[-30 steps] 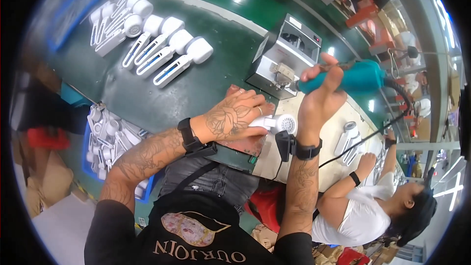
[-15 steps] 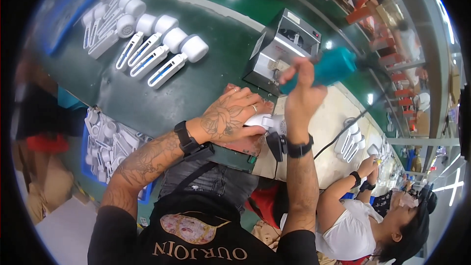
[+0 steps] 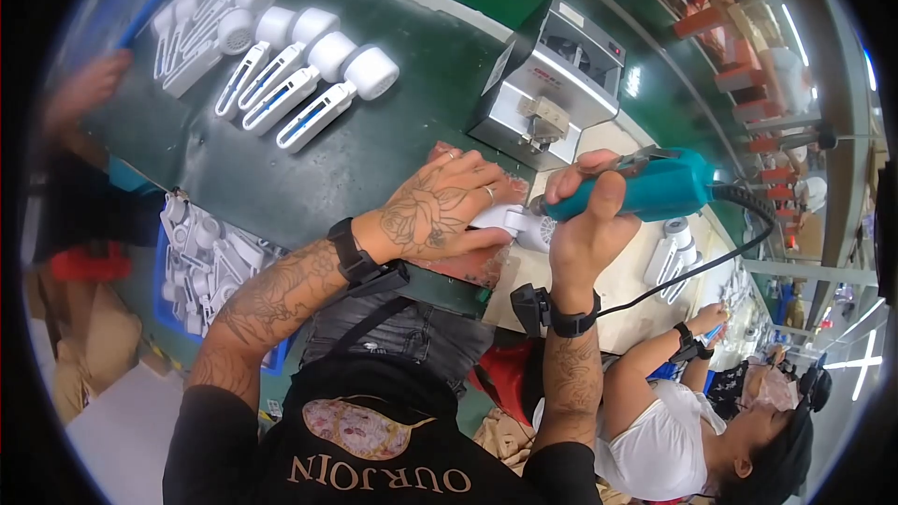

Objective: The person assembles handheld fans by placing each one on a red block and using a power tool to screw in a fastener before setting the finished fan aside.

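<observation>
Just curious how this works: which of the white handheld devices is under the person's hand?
The white device under the left hand, its round head near the teal tool in the right hand. Those on the green bench lie apart from both hands.

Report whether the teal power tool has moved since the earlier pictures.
Yes. Against the silver machine, the teal power tool has moved toward the picture's lower edge, its tip nearer the white device held by the left hand.
</observation>
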Available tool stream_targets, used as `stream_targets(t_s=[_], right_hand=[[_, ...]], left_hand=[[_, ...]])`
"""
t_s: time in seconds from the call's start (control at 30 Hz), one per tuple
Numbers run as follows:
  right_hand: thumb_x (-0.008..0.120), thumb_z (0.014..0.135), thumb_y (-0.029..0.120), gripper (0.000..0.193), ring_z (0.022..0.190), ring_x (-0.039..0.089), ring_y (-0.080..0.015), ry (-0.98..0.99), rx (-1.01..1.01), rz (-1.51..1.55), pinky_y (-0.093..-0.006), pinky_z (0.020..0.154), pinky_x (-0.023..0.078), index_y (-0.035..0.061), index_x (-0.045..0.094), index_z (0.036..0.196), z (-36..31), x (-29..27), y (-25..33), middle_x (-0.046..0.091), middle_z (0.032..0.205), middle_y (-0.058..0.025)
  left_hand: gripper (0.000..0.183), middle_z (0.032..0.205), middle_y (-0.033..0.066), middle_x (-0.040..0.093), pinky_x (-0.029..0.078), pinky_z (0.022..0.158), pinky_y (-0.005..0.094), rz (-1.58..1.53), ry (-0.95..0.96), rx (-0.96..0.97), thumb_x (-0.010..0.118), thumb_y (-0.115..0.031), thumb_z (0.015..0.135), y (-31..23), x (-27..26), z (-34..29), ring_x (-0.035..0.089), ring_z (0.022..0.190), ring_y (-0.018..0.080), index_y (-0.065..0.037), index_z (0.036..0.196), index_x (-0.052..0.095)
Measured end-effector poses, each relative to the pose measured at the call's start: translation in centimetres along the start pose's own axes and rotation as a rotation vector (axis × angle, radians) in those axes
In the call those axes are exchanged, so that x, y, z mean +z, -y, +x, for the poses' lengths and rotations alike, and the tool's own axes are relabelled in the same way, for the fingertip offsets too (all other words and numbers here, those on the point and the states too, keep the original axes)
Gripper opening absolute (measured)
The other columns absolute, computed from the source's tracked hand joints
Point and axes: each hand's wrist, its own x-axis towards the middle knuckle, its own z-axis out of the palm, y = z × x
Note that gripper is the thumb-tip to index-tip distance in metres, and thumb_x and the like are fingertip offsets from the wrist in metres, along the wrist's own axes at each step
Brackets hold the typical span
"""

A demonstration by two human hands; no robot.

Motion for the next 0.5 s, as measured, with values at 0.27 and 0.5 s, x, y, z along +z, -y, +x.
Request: stream_targets(t_s=[0.27, 0.5], right_hand=[[0.061, 0.102, 0.039, 0.042, 0.061, 0.053, -0.0196, 0.044, 0.046, 0.067, -0.0321, 0.058, 0.045, -0.0011, 0.052, 0.092, -0.1, 0.0, -1.1, 0.052, 0.070, -0.0084], [0.057, 0.104, 0.037, 0.041, 0.063, 0.054, -0.0193, -0.016, 0.108, -0.018, -0.0320, 0.059, 0.045, -0.0030, 0.055, 0.097, 0.9, 0.6, 0.2, 0.053, 0.071, -0.0076]], left_hand=[[0.049, 0.119, 0.0089, 0.057, 0.043, 0.099, 0.0416, 0.054, 0.005, 0.021, 0.064, -0.044, 0.092, -0.1, 0.0, 0.0, 0.052, 0.113, 0.0278, -0.008, 0.125, 0.062], [0.050, 0.121, 0.0104, 0.057, 0.041, 0.104, 0.0435, 0.025, 0.024, 0.013, 0.063, -0.045, 0.093, -0.2, -0.4, 0.1, 0.052, 0.117, 0.0289, -0.006, 0.124, 0.062]])
